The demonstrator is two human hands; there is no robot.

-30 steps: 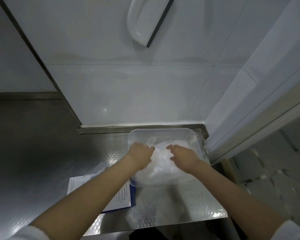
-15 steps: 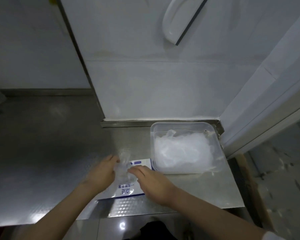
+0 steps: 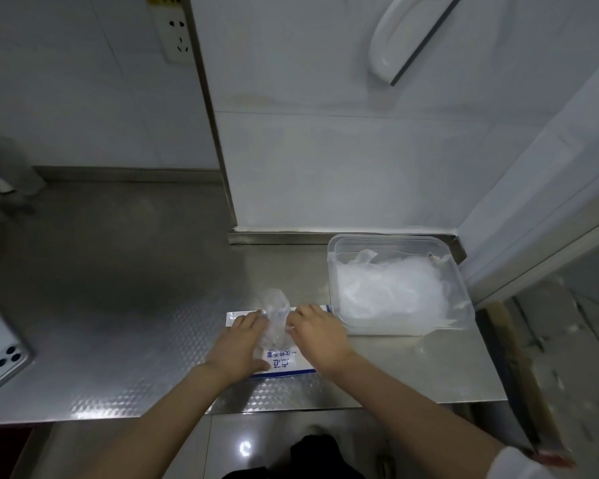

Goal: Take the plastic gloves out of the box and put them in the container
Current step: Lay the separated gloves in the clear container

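Note:
A flat white and blue glove box lies on the steel counter. A clump of clear plastic gloves sticks up out of it between my hands. My left hand rests on the box's left part, fingers against the clump. My right hand pinches the clump from the right side. A clear plastic container stands to the right, holding a heap of white crumpled gloves.
The steel counter runs to the left, with a phone at its left edge. A tiled wall with a socket stands behind. The counter's front edge is close below my hands, and its right end is just past the container.
Both hands left the container and came down left to the glove box. They now pull a clump of gloves up out of it. The view has shifted left.

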